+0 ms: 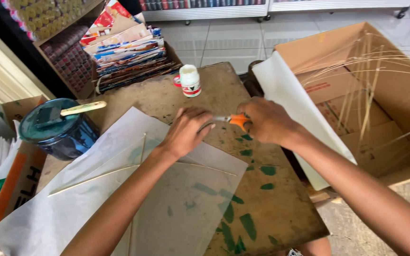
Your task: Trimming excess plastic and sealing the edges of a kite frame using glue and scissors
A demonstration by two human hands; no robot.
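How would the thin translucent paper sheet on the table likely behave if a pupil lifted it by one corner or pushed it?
The paper sheet looks very thin, since green paint marks show through it, so it would probably droop and weigh little. The thin sticks across it may stiffen it somewhat. Pushed, it would likely slide or wrinkle; the left hand presses its corner flat.

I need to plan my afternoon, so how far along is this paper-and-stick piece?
Done: thin sticks lie crossed on the translucent paper sheet. In hand: the right hand holds orange-handled scissors at the sheet's top corner, the left hand pressing there. Left: the glue bottle stands capped.
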